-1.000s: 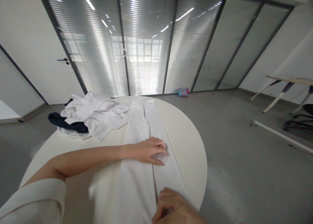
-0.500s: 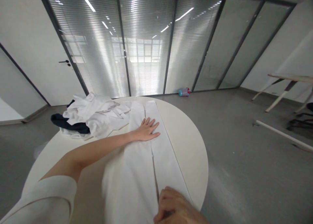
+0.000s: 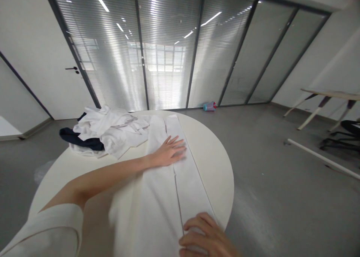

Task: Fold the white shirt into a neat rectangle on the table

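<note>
A long white garment [image 3: 157, 197] lies stretched out in front of me, its two long flat parts side by side with a narrow dark gap between them. Its exact kind is hard to make out. My left hand [image 3: 168, 153] rests flat on it, fingers spread across the gap, about halfway up. Near the bottom of the view my right hand [image 3: 208, 236] lies over the right-hand part, fingers slightly bent and apart, holding nothing visible. The garment's near end runs out of view, and its left edge is blurred.
The garment lies on a round white table [image 3: 216, 167]. A heap of crumpled white clothes [image 3: 112, 131] with a dark navy piece [image 3: 81, 140] sits at the back left. A glass partition [image 3: 165, 62] stands behind. A blue and red object [image 3: 209, 106] is on the floor.
My right hand has loosened from a closed grip on the cloth to spread fingers. The left hand has slid slightly toward me on the garment. The view has shifted a little.
</note>
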`<state>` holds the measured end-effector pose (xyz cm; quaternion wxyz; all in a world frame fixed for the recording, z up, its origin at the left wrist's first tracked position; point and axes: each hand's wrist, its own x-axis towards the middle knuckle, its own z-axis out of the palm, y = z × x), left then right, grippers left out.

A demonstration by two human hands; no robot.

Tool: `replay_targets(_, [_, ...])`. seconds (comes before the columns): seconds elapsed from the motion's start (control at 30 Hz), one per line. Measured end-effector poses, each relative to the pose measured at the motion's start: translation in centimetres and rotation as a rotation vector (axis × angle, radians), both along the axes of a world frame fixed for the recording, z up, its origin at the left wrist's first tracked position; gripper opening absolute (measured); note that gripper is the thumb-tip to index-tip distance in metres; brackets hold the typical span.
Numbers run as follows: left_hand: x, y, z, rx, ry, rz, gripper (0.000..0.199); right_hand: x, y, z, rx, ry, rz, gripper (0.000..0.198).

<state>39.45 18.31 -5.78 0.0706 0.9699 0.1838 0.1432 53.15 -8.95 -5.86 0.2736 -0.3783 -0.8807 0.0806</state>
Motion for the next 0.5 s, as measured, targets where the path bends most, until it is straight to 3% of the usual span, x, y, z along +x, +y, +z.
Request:
replay_targets(0.1, [-2.5, -6.7, 0.6, -0.046, 0.028, -0.24, 0.052, 1.8, 0.5, 1.5, 0.11, 0.023, -0.025, 0.023])
replay_targets(0.23, [-5.9, -14.3, 0.5, -0.039, 0.072, -0.489, 0.076, 4.0, 1.1, 0.6, 0.139, 0.027, -0.154, 0.043])
replay_targets(0.33, [-6.9, -15.9, 0.4, -0.004, 0.157, -0.554, 0.082, 4.7, 1.1, -1.0, 0.098, -0.083, -0.191, 0.054])
replay_targets(0.5, [-6.6, -15.6, 1.2, 0.017, 0.184, -0.568, 0.077, 5.0, 0.2, -2.2, 0.079, -0.246, -0.154, 0.08])
